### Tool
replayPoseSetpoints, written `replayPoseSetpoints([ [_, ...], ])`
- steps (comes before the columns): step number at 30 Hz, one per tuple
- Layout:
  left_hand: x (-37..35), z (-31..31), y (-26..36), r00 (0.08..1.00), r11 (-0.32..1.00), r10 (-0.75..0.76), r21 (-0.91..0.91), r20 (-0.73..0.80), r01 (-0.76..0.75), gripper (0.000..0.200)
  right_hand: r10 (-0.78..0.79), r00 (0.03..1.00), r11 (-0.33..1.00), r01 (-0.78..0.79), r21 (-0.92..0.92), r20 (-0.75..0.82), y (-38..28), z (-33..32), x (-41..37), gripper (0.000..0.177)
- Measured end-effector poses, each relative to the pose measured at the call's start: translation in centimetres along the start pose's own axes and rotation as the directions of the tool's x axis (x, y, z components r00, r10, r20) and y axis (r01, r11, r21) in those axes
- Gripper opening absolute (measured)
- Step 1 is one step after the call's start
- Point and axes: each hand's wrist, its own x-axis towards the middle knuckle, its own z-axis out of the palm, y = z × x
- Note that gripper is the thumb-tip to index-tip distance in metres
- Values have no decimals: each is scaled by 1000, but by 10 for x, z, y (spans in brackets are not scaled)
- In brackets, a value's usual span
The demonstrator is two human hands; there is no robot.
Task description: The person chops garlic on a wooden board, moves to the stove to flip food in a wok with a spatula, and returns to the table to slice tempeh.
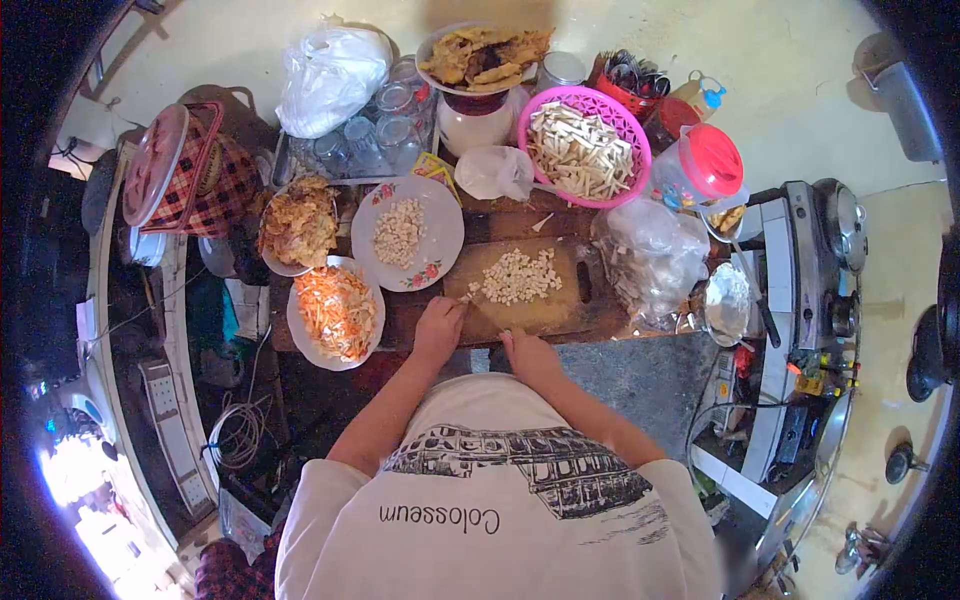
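One head-worn view looks steeply down; the worktop is near.

Wears a loose white T-shirt (500,570) with wide short sleeves (315,510), bare from there down to the hands. Carries a black sketch-style print (590,485) of a tiered, arched building across the front, loosening into fine strokes (640,525) toward the right. Reads "Colosseum" in dark lettering (440,518), upside down at lower centre of the frame.
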Motion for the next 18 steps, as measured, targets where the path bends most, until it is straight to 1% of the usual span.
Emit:
replayPoseSetpoints([
  [2, 2, -2, 1, 1000, 1000, 17, 8, -17, -17, 16, -7, 1000, 1000, 7, 5, -2, 1, 2, 4, 39],
  [5, 2, -4, 4, 1000, 1000, -16, 3, -22, 16, 15, 15, 1000, 999, -15, 31, -5, -4, -6, 1, 39],
  [8, 2, -7, 2, 1000, 999, 14, 50, -2, -14, 14, -18, 1000, 1000, 18, 22, 6, -2, -8, -3, 39],
  [11, 3, -9, 3, 999, 996, 41, 79, -8, -40, 14, 2, 997, 1000, -4, 19, 72, -5, -12, -3, 39],
  [14, 0, -3, -1, 999, 999, 39, 39, -31, -37, 16, -32, 999, 998, 31, 47, 14, 2, -2, -1, 39],
  [17, -1, -3, -1, 1000, 999, 3, 55, 23, -4, 19, 20, 997, 1000, -20, -9, 70, 0, -2, 4, 38],
  [18, -2, -4, -1, 1000, 997, 17, 70, 7, -17, 20, 14, 998, 1000, -14, 3, 62, -1, -2, 4, 38],
])
